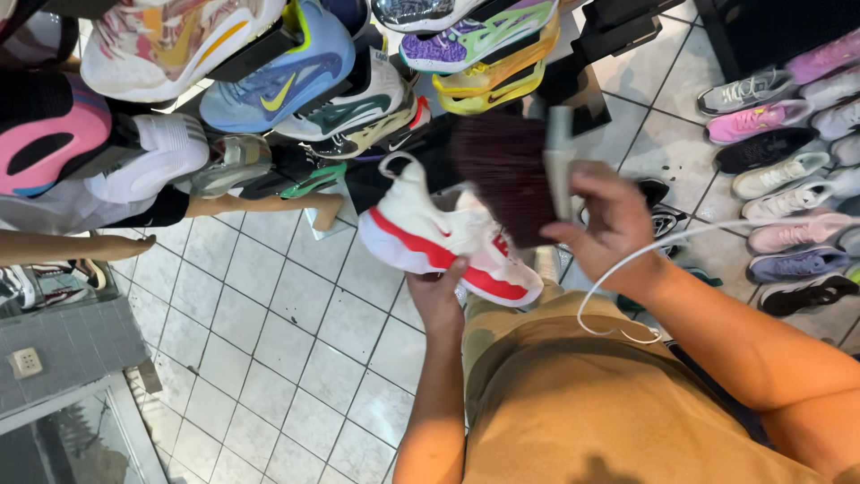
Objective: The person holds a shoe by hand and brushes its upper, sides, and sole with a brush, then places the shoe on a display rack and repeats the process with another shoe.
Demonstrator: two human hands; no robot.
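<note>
White and red sneaker (439,240) under our brush (515,184)

Our left hand (436,296) closes around the sneaker's sole from below, at chest height above the tiled floor (269,341); our right hand (605,220) grips the brush handle, dark bristles touching the shoe.

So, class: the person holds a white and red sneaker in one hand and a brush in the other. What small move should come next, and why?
Probably a short sweep of the brush down across the sneaker. The right hand has the dark bristles poised at the shoe's upper, while the left hand grips the sole from below, steadying it.
</note>
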